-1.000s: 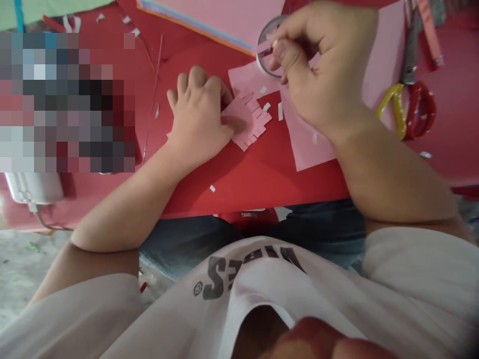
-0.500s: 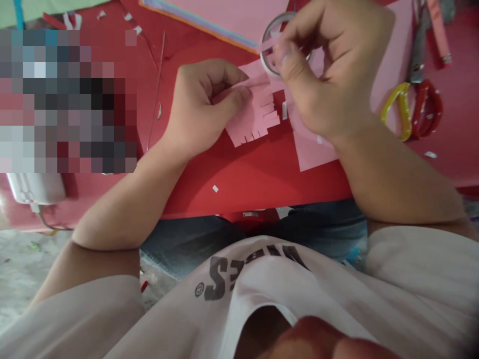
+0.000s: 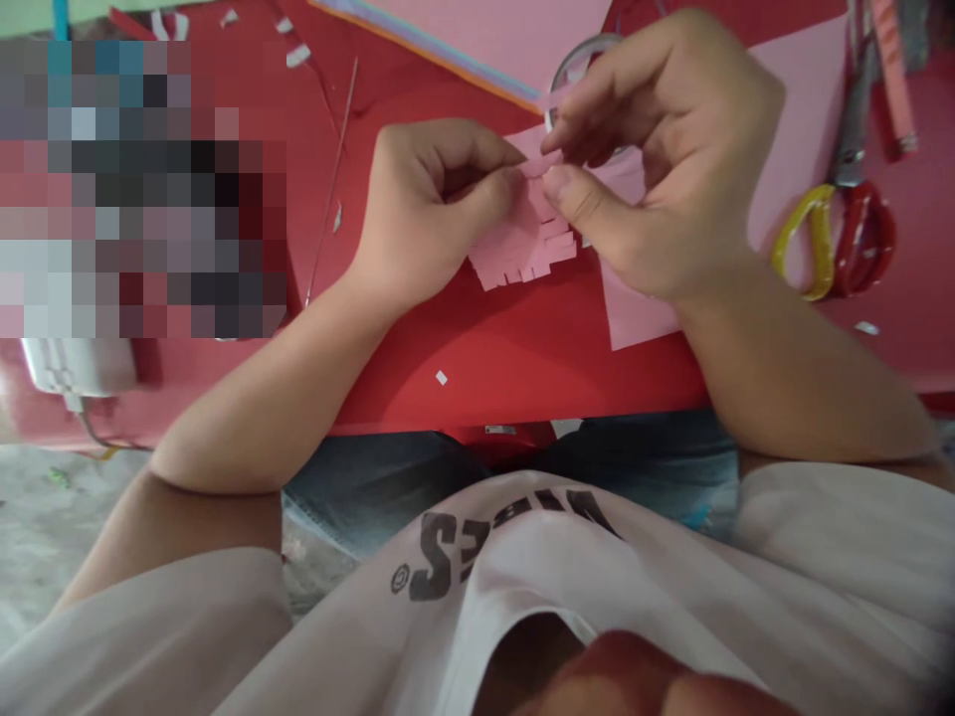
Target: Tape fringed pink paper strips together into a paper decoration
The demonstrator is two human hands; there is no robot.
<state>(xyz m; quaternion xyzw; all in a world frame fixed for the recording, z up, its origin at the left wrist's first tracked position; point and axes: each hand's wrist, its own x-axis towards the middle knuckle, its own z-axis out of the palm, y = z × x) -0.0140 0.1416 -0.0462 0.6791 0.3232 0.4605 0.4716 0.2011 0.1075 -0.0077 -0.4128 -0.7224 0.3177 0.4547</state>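
Left hand (image 3: 433, 211) pinched the fringed pink paper (image 3: 514, 244) by its upper edge over the red table (image 3: 522, 373), right hand (image 3: 664, 164) beside that edge, hold unclear; light fingertip pressure, clear of the cuts, seemed best against tearing.

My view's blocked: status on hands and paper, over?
Left hand pinching fringed pink paper. Right hand at its upper edge, partly hiding a ring-shaped roll. Scissors apart, to the right.
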